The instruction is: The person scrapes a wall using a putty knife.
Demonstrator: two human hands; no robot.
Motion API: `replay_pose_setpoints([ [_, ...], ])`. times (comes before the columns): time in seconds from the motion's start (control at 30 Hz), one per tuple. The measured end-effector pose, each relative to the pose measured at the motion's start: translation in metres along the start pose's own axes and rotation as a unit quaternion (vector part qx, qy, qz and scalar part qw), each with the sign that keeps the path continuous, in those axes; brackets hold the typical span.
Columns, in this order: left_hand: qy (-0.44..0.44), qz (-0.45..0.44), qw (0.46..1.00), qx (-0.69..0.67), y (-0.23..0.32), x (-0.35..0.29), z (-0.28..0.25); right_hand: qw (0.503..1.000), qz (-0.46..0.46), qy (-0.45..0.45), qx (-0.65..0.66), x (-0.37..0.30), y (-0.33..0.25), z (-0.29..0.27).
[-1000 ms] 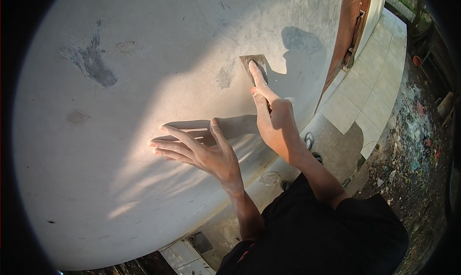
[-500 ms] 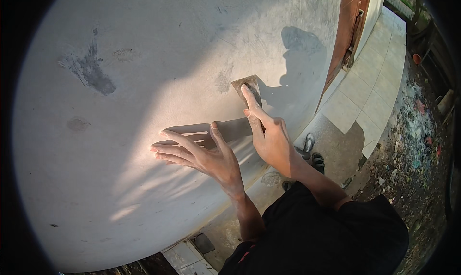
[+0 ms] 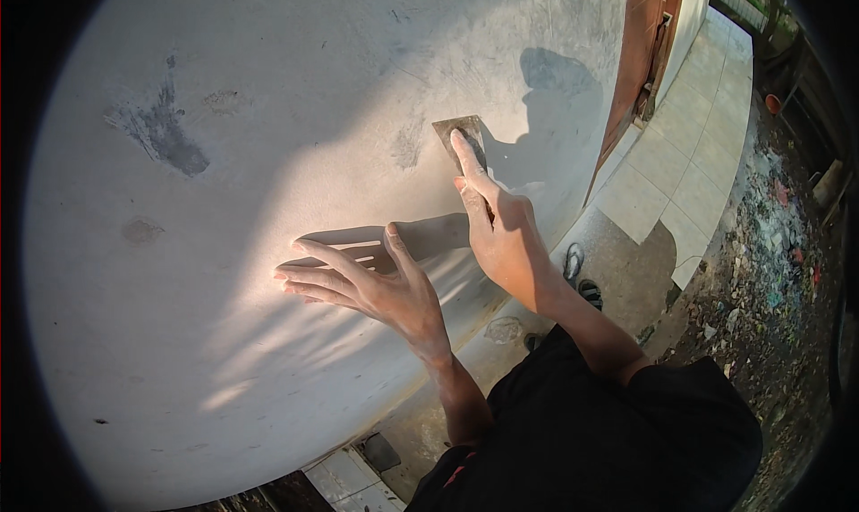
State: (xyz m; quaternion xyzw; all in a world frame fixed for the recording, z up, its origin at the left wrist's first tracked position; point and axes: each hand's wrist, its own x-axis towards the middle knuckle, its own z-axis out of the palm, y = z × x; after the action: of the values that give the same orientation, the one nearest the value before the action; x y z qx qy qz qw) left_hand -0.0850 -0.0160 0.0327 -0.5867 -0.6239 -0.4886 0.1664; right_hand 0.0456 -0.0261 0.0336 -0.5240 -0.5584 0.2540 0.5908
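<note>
Nearest was the black shirt [image 3: 608, 431] of the person, and from it both forearms reached up to the wall. The left hand [image 3: 380, 293] held nothing; its fingers were spread and pointed to the left, with the thumb raised apart, and whether the fingertips touched the wall I cannot tell. The right hand [image 3: 506, 239] was closed around the handle of a flat scraper [image 3: 473, 133], with the index finger stretched along its blade. The scraper was above and to the right of the left hand, against the pale wall [image 3: 268, 83]; its long axis ran upward and slightly to the left, with the broad edge at the top and the handle toward the palm. Farther away were the concrete floor [image 3: 617, 253], pale tiles [image 3: 689, 159] and ground covered with rubble [image 3: 761, 306].
</note>
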Motion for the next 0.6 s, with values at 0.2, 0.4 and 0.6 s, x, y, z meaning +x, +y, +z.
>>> replay_pose_setpoints([
  [0.2, -0.018, -0.018, 0.999, 0.03, -0.003, -0.002, -0.003, 1.0, -0.01, 0.001, 0.004, 0.014, -0.017, -0.01],
  [0.4, -0.015, -0.01, 1.0, 0.019, 0.0, -0.001, 0.003, 0.993, -0.114, 0.034, 0.002, -0.001, 0.017, 0.008],
  [0.6, -0.006, -0.001, 1.0, 0.024, -0.002, -0.001, 0.0, 1.0, -0.003, 0.001, 0.006, 0.013, -0.004, -0.009],
])
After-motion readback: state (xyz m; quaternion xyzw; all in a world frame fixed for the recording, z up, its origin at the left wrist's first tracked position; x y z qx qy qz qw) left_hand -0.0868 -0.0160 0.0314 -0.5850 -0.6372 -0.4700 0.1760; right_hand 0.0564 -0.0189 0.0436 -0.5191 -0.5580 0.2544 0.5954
